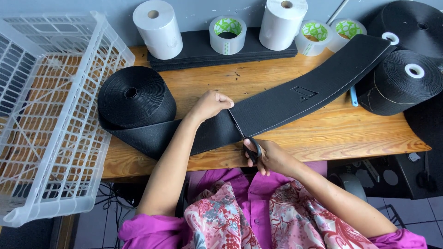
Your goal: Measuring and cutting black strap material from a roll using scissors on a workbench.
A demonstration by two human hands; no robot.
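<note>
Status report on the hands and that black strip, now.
Left hand pressing the black strip flat. Right hand gripping scissors, blades across the strip. Cut line unobstructed; black roll sits left.

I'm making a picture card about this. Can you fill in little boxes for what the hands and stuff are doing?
left hand: left hand presses flat on the black strip
right hand: right hand holds black scissors, blades on the strip
strip comes from: big black roll
table: wooden table
beside: white plastic crate on the left
at the back: white paper rolls, tape rolls
</note>
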